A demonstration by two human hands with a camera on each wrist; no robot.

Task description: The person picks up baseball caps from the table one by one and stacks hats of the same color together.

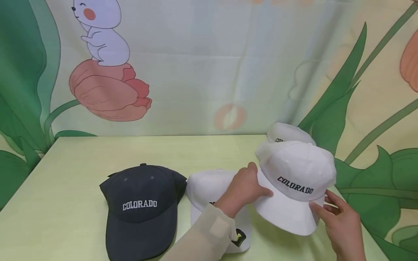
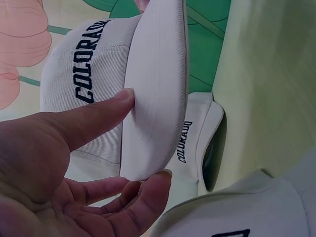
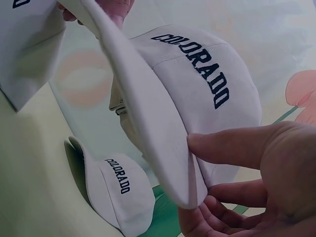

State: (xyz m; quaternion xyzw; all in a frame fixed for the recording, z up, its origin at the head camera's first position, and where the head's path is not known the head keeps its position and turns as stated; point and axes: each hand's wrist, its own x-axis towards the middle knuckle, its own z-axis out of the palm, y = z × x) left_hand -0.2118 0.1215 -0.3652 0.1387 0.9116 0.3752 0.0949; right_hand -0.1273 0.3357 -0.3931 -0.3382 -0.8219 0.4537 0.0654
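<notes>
Both hands hold up a white baseball cap [image 1: 297, 170] with dark COLORADO lettering, its brim toward me. My left hand [image 1: 245, 186] pinches the brim's left side, thumb on top and fingers beneath, as the left wrist view shows on the cap [image 2: 153, 94]. At the brim's right side my right hand [image 1: 343, 221] pinches the edge between thumb and fingers. Behind the held cap, another white cap [image 1: 285, 132] lies on the table, partly hidden. Below my left forearm sits a white cap [image 1: 202, 185] with a black and yellow sticker [image 1: 240, 237] on its brim.
A dark navy cap [image 1: 140, 210] with white COLORADO lettering lies left of the nearer white cap. The pale green table [image 1: 65, 188] ends at a printed cloth backdrop [image 1: 196, 72] with flowers and leaves.
</notes>
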